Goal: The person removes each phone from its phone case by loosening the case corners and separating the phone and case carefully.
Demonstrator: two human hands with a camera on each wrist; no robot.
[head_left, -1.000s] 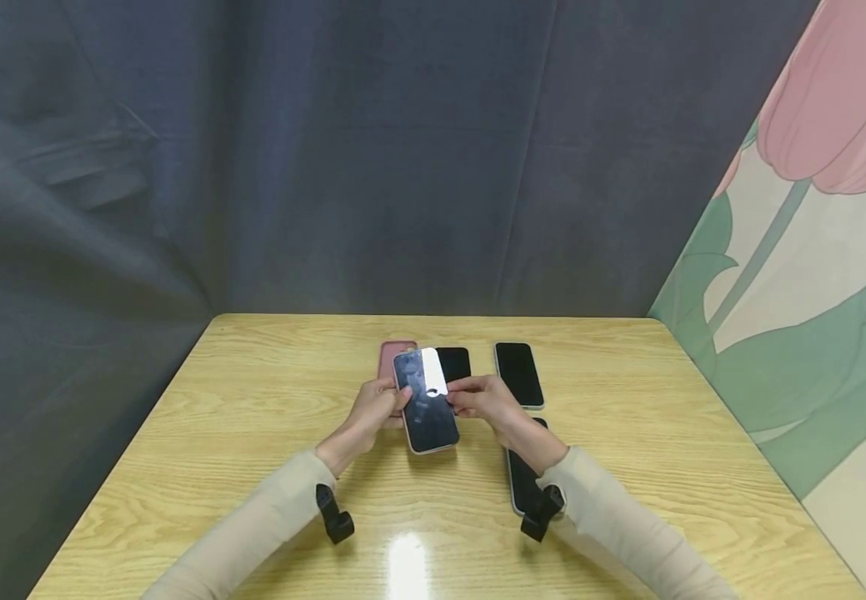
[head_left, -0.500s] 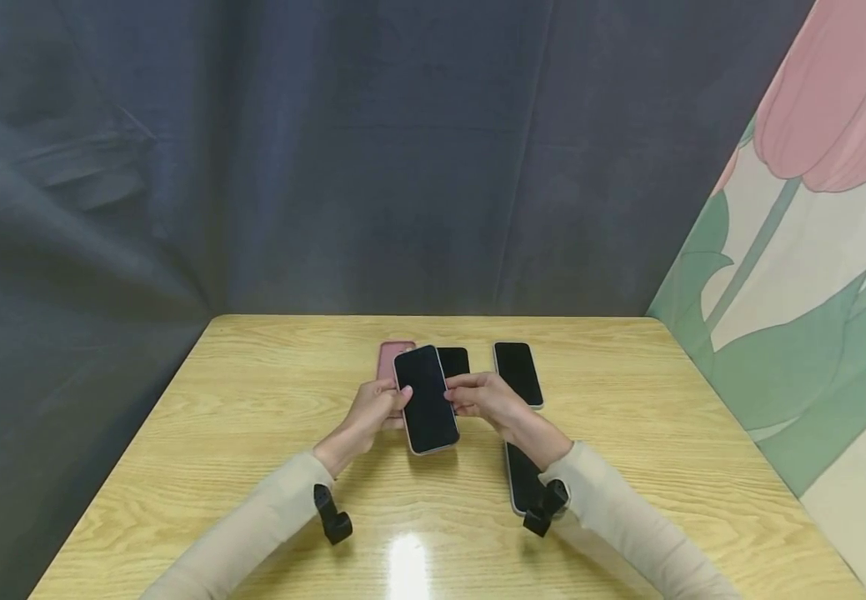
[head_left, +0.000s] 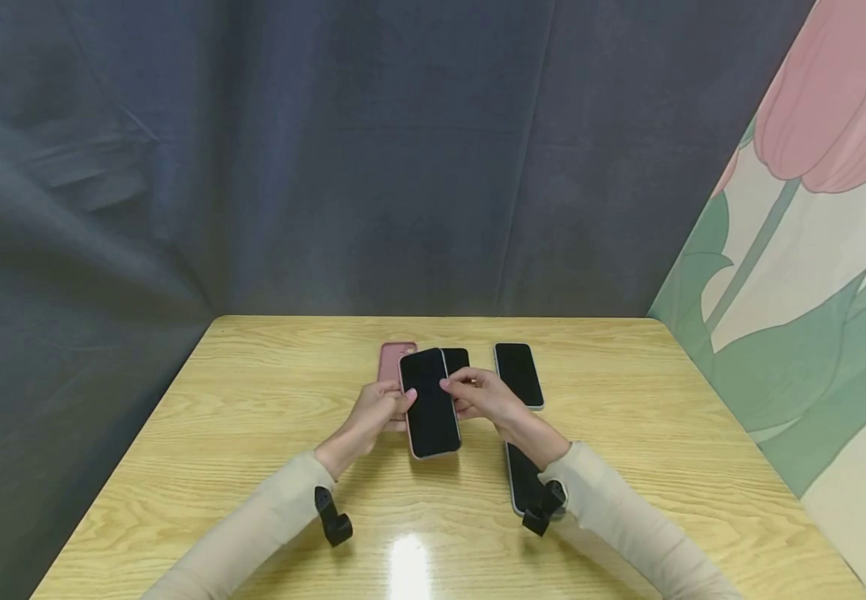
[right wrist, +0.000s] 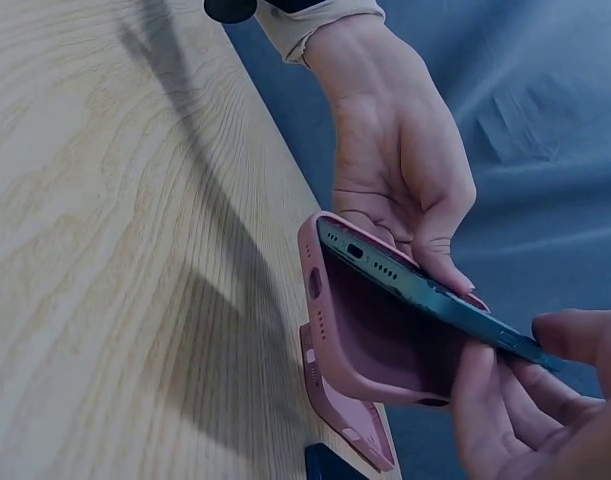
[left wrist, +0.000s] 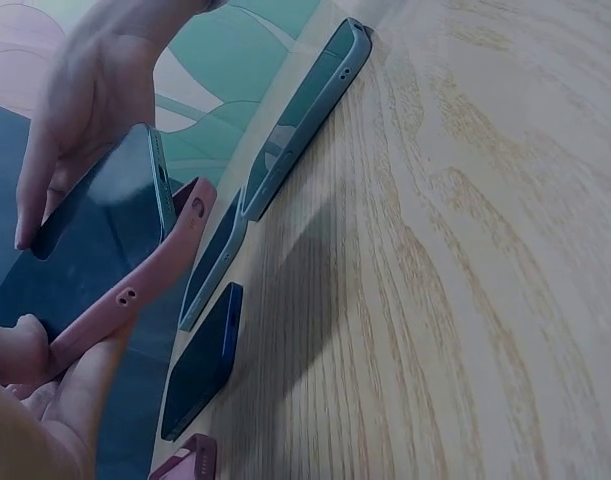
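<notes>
A phone with a black screen [head_left: 429,412] is held up over the table between both hands. It sits partly in a pink phone case [right wrist: 360,350]; its right long side stands out of the case, leaving a wide gap, while the other side is still down in it. My left hand [head_left: 374,410] grips the case and phone from the left, thumb over the screen edge. At the raised side, my right hand [head_left: 483,397] pinches the phone's teal edge [right wrist: 455,305], thumb on the screen and fingers underneath.
Behind the held phone lie another pink case [head_left: 395,360] and a dark-blue-edged phone [left wrist: 203,362]. Farther right is a phone with a light frame [head_left: 518,375]. One more phone [head_left: 524,483] lies partly under my right forearm. A dark curtain hangs beyond the wooden table [head_left: 252,375].
White glare has left the screen. The phone has tilted and shifted slightly right, its right side lifting from the case. My right thumb has moved onto the screen's edge.
</notes>
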